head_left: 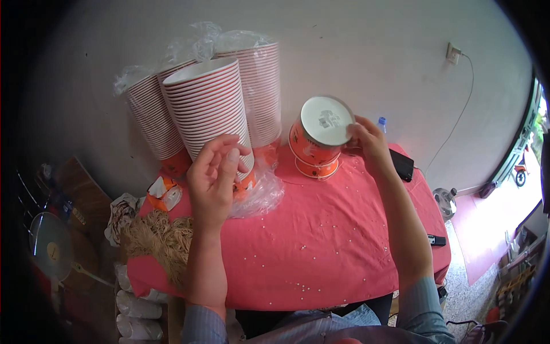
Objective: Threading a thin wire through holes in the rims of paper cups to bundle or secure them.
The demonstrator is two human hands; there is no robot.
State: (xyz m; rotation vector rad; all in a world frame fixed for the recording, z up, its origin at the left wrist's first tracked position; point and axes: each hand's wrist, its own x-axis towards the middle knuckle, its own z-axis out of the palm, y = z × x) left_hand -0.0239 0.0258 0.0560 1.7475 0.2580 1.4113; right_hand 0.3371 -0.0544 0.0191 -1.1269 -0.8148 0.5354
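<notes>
We have the upturned paper cup [319, 135] at our right grip [369, 140], which is closed on its upper right edge: the thumb lies on the rim of the round base, and the other fingers go round behind, where we cannot follow them fully. The cup sits mouth down over the lower paper cup [321, 168], also upside down, whose orange wall and pale rim show beneath it, towards the far side of the cloth-covered desk [321, 229]. Our left grip [213, 178] is half open, fingers loosely curled and holding nothing that we can see; it hangs in front of the tall cup stack [206, 100], and we cannot tell whether it touches it.

The upturned cup is smooth orange card with dark and white printed figures and a flat, pale base. The tall stack tilts slightly, its white rims forming close ridges; the left wrapped stack [150, 117] and the right wrapped stack [260, 92] stand behind in clear, crinkled film. A crumpled plastic bag [260, 195] gathers at the tall stack's foot, and a shaggy bundle of tan twine [157, 238] lies by the desk's left edge.

Our left forearm rises almost upright, the palm turned inward; our right forearm reaches up and leans inward.
</notes>
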